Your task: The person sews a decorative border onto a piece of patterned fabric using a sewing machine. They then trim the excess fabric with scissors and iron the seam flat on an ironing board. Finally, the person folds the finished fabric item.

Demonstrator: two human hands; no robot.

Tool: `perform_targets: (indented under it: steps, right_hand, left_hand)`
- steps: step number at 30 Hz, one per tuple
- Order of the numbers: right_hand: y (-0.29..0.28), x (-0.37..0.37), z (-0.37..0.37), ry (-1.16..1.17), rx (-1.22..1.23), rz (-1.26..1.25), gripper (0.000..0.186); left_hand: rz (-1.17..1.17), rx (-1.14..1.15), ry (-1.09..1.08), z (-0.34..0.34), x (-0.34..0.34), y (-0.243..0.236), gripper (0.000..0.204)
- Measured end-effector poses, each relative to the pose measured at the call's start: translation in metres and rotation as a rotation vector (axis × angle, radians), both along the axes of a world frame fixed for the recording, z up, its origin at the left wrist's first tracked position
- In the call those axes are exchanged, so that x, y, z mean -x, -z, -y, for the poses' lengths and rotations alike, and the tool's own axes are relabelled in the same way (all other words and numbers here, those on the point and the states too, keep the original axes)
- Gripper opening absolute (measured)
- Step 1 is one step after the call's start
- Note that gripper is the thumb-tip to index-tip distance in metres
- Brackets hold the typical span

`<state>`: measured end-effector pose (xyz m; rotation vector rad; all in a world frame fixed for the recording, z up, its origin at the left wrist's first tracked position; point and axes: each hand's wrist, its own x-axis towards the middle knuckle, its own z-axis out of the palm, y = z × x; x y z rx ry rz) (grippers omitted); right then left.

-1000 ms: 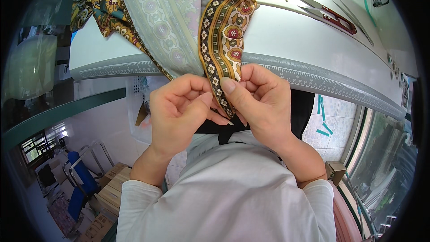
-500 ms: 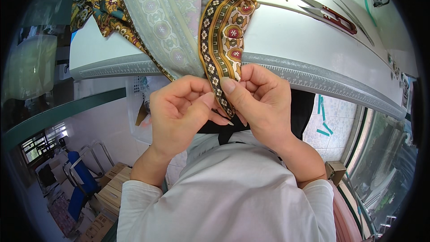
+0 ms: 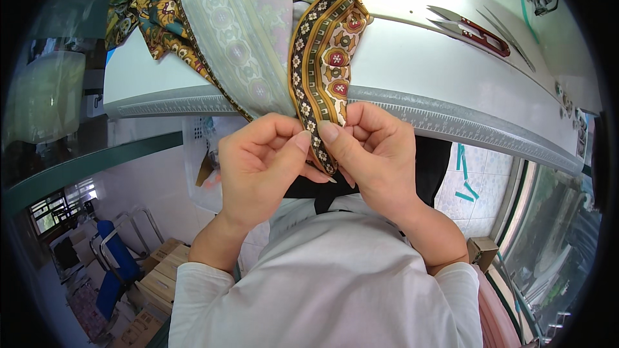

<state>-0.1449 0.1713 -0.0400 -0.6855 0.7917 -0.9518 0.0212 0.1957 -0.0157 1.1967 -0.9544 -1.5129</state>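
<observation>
The band point(image 3: 325, 71) is pinched between the left hand point(image 3: 261, 167) and the right hand point(image 3: 374, 158), just before the worktop point(image 3: 451, 109) edge. Beyond the hands, cloth point(image 3: 225, 26) is draped over that edge. Scissors point(image 3: 474, 26) are laid on the worktop, beyond and right of the right hand.

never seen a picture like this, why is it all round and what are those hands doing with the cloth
It comes from a wide fisheye camera worn on a person's head, looking down, so straight edges bend. There is no machine; these are the person's own bare hands. The left hand and right hand pinch a patterned border strip of fabric between fingers and thumbs, just below the edge of a white worktable. More patterned cloth drapes over the table. Red-handled snips lie farther back.
</observation>
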Motion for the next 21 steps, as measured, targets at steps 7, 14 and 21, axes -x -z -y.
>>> perform_targets:
  steps: [7,14,21]
  right_hand:
    - [0.0005,0.0005,0.0001,-0.011,0.006,-0.025,0.01]
    - [0.0,0.0014,-0.0001,-0.006,0.01,-0.009,0.01]
    - [-0.0011,-0.0002,-0.0009,-0.008,-0.003,0.007,0.009]
  left_hand:
    - [-0.048,0.008,0.012,0.0004,-0.0024,0.0009,0.016]
    - [0.024,0.028,-0.013,0.0005,0.0019,0.0021,0.02]
    - [0.068,0.063,-0.015,0.0037,-0.0019,0.0029,0.027]
